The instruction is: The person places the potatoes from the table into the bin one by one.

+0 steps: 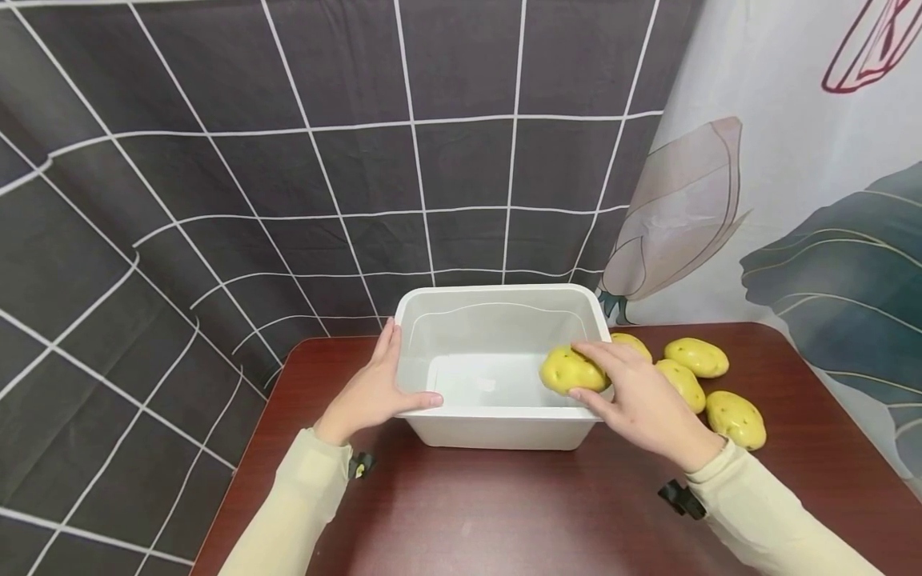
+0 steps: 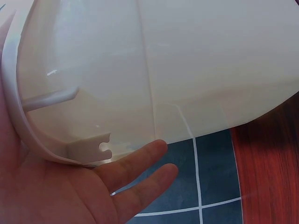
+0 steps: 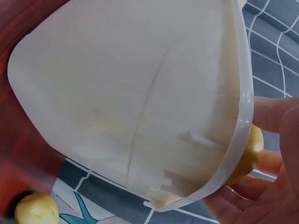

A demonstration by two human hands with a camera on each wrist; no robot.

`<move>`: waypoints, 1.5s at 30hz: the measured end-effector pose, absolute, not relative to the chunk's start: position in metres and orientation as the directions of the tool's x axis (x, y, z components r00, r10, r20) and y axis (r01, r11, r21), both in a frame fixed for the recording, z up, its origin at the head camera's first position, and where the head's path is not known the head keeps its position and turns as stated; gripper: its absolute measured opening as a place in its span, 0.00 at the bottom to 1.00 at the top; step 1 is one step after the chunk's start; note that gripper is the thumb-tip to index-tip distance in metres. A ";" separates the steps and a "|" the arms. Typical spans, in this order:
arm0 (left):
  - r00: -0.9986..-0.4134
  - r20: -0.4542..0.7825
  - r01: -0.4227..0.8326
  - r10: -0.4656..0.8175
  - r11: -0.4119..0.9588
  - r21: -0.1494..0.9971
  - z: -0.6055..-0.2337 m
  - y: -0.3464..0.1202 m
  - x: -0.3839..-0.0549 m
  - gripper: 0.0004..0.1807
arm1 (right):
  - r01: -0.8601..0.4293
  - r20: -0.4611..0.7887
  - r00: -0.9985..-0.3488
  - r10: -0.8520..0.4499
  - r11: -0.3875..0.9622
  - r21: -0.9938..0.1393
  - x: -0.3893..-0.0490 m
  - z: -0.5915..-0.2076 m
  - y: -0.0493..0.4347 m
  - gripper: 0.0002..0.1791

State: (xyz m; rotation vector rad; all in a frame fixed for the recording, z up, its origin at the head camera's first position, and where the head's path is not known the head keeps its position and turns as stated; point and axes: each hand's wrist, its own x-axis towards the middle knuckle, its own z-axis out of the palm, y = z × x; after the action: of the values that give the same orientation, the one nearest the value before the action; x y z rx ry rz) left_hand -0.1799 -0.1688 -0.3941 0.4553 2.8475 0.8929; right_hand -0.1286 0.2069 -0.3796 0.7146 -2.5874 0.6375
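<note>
A white plastic bin [image 1: 497,432] stands upright on the table. My left hand [image 1: 366,396] rests against its left end, thumb lying on the front rim and the other fingers along the side. In the left wrist view, the straight fingers [image 2: 140,163] lie by the bin's outer wall. Over the bin's right end, my right hand [image 1: 641,396] holds a yellow potato [image 1: 571,371] between thumb and fingers. The right wrist view shows part of this potato [image 3: 252,156] behind the bin's rim. No other potato shows inside the bin.
Several more potatoes [image 1: 736,420] lie on the dark red table [image 1: 475,520] to the right of the bin, one of them partly hidden by my right hand. A dark gridded cloth [image 1: 461,168] hangs behind, with a white patterned cloth [image 1: 792,160] at the right.
</note>
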 end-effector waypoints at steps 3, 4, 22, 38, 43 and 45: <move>-0.947 -0.026 0.247 0.320 0.778 0.578 -0.394 -0.169 -0.180 0.76 | -0.570 0.495 -0.781 -0.381 0.759 -0.314 -0.129 -0.380 0.207 0.29; -0.947 -0.026 0.248 0.321 0.778 0.578 -0.394 -0.169 -0.179 0.76 | -0.573 0.504 -0.777 -0.379 0.758 -0.313 -0.130 -0.380 0.207 0.28; -0.948 -0.031 0.238 0.318 0.768 0.595 -0.393 -0.168 -0.178 0.76 | -0.557 0.519 -0.778 -0.354 0.772 -0.308 -0.128 -0.379 0.212 0.25; -0.934 0.006 0.311 0.358 0.803 0.509 -0.389 -0.164 -0.178 0.78 | -0.476 0.501 -0.823 -0.268 0.806 -0.352 -0.121 -0.379 0.241 0.27; -0.935 -0.028 0.290 0.354 0.807 0.514 -0.390 -0.166 -0.180 0.81 | -0.465 0.505 -0.825 -0.254 0.813 -0.350 -0.119 -0.382 0.252 0.28; -0.935 -0.038 0.285 0.354 0.807 0.517 -0.390 -0.166 -0.181 0.82 | -0.466 0.510 -0.822 -0.255 0.816 -0.343 -0.119 -0.383 0.256 0.28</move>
State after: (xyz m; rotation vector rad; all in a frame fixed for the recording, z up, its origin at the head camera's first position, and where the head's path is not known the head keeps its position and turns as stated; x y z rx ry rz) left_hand -0.1812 -0.1664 -0.3903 0.5073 2.8597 0.7863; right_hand -0.1189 0.2559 -0.3834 0.5364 -2.5510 0.6416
